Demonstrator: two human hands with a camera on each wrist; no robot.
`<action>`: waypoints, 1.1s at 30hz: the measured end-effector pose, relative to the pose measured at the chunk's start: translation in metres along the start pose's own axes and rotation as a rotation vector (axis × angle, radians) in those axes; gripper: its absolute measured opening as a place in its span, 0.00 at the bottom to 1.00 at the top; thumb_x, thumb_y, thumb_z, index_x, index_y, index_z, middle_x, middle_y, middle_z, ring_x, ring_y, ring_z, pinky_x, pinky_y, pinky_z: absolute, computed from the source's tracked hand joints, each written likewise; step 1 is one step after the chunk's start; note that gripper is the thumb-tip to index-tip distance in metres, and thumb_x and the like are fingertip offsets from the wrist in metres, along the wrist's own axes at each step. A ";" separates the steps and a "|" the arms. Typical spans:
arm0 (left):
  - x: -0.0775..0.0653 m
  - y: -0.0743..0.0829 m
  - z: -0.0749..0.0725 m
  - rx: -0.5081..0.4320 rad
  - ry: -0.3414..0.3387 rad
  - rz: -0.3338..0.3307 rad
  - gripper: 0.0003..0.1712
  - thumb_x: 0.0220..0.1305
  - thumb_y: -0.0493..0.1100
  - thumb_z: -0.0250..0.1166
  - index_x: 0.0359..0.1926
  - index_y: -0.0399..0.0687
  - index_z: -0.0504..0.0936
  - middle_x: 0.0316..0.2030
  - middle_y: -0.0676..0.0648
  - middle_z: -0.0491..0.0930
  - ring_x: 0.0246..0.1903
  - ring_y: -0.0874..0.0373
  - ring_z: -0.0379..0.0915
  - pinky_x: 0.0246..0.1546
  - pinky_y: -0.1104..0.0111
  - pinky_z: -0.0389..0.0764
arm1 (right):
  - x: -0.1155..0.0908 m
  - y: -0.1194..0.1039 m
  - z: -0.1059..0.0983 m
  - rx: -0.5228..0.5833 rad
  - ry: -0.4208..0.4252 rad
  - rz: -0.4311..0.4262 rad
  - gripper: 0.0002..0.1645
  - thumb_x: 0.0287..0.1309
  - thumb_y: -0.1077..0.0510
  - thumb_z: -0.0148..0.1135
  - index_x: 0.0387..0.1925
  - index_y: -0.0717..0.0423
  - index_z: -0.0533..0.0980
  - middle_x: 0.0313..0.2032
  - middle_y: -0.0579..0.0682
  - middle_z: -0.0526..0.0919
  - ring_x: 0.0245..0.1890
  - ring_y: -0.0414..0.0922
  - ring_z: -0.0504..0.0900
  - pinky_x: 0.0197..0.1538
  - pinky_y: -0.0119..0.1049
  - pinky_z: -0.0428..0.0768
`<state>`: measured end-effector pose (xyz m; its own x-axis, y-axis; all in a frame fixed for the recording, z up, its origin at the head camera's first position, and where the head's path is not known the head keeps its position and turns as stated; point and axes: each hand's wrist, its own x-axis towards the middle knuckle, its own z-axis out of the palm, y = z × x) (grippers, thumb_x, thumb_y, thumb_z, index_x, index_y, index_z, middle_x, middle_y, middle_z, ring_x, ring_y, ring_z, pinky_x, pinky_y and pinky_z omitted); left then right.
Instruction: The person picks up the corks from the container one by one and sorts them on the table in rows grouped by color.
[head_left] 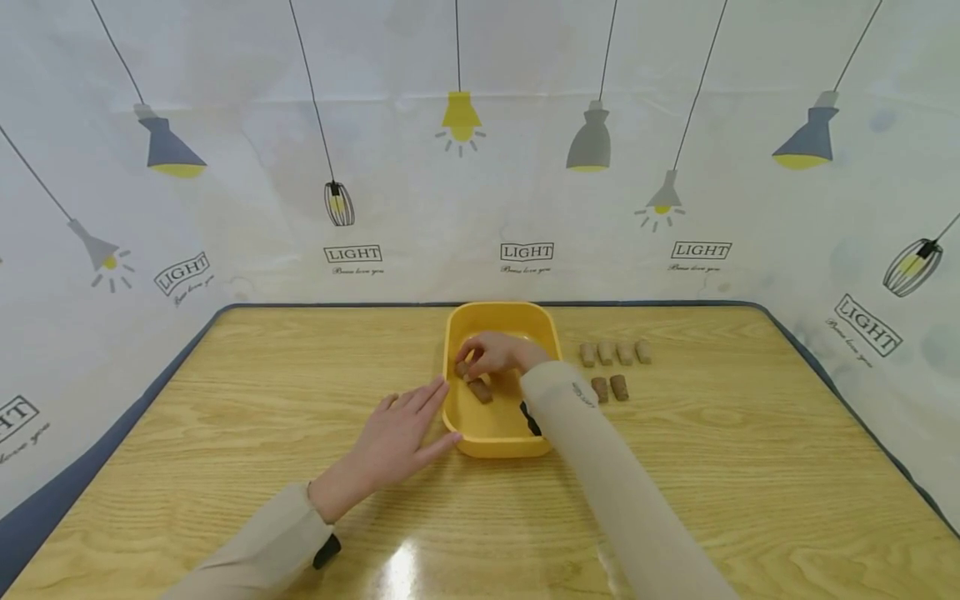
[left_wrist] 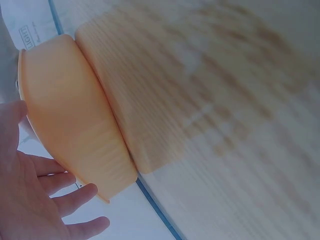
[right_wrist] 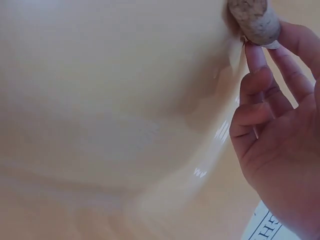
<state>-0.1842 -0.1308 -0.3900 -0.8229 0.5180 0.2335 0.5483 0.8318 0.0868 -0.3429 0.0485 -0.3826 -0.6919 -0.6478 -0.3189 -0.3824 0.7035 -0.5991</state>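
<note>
A yellow plastic basin (head_left: 492, 447) stands on the wooden table. Inside it, toward the left wall, my right hand (head_left: 493, 353) pinches a brown cork (head_left: 461, 367) between thumb and fingertips. The right wrist view shows a mottled cork (right_wrist: 257, 22) at those fingertips. A second cork (head_left: 480, 390) lies on the basin floor just below the hand. My left hand (head_left: 397, 435) is spread with its fingers extended, touching the basin's left rim with fingertips and thumb. In the left wrist view, that hand (left_wrist: 37, 195) is beside the basin's outer wall (left_wrist: 75, 115).
Right of the basin, several corks (head_left: 606, 353) stand in a back row, with two more corks (head_left: 618, 387) in front. The wooden table (head_left: 300, 367) ends at a wall covering (head_left: 420, 183) printed with lamps. My right forearm crosses the basin's right rim.
</note>
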 end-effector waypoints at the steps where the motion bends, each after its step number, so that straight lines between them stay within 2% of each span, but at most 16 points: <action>1: 0.000 0.000 0.000 0.001 0.001 0.001 0.42 0.60 0.67 0.43 0.63 0.39 0.59 0.62 0.43 0.58 0.55 0.47 0.60 0.50 0.49 0.60 | 0.000 0.001 0.000 0.006 0.002 -0.002 0.19 0.51 0.61 0.60 0.48 0.54 0.73 0.38 0.49 0.75 0.37 0.43 0.71 0.40 0.31 0.70; 5: 0.000 0.000 0.000 0.002 0.007 0.007 0.42 0.60 0.66 0.44 0.63 0.39 0.59 0.61 0.43 0.59 0.55 0.47 0.61 0.50 0.49 0.61 | -0.002 0.005 -0.002 0.081 0.022 -0.042 0.18 0.51 0.62 0.59 0.47 0.57 0.73 0.38 0.50 0.76 0.37 0.43 0.72 0.41 0.32 0.70; 10: 0.001 0.000 0.001 -0.005 0.008 0.002 0.41 0.60 0.66 0.44 0.63 0.40 0.59 0.61 0.44 0.58 0.55 0.48 0.61 0.49 0.49 0.61 | -0.006 0.008 -0.009 0.140 0.092 -0.093 0.18 0.51 0.63 0.59 0.47 0.60 0.73 0.38 0.51 0.76 0.37 0.44 0.72 0.39 0.32 0.71; 15: 0.001 0.001 0.001 -0.007 0.004 0.002 0.41 0.60 0.66 0.44 0.63 0.40 0.59 0.61 0.44 0.59 0.54 0.48 0.61 0.49 0.49 0.62 | -0.013 0.003 -0.021 0.150 0.123 -0.053 0.18 0.52 0.60 0.60 0.47 0.57 0.73 0.37 0.51 0.76 0.36 0.49 0.73 0.36 0.36 0.71; 21: 0.001 0.001 0.001 -0.013 0.000 0.005 0.41 0.61 0.66 0.44 0.64 0.40 0.59 0.62 0.44 0.58 0.55 0.47 0.61 0.50 0.49 0.61 | -0.025 -0.004 -0.038 0.121 0.148 -0.008 0.18 0.51 0.56 0.60 0.46 0.54 0.73 0.34 0.50 0.76 0.29 0.46 0.70 0.34 0.44 0.70; 26: 0.001 0.002 0.000 -0.018 -0.019 -0.006 0.41 0.61 0.66 0.43 0.64 0.40 0.58 0.62 0.44 0.57 0.56 0.48 0.59 0.50 0.49 0.60 | -0.036 -0.004 -0.054 0.101 0.151 0.005 0.16 0.50 0.55 0.60 0.43 0.53 0.73 0.33 0.49 0.77 0.29 0.46 0.70 0.31 0.40 0.70; 33: 0.000 0.002 -0.002 -0.021 -0.014 -0.008 0.41 0.61 0.65 0.44 0.63 0.39 0.59 0.62 0.44 0.57 0.57 0.48 0.58 0.51 0.49 0.59 | -0.057 0.001 -0.068 0.090 0.135 0.000 0.15 0.51 0.56 0.59 0.42 0.56 0.73 0.31 0.50 0.77 0.27 0.52 0.70 0.25 0.34 0.66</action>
<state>-0.1827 -0.1295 -0.3880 -0.8291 0.5144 0.2189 0.5447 0.8315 0.1089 -0.3453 0.1060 -0.3150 -0.7699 -0.5987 -0.2211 -0.3306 0.6704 -0.6643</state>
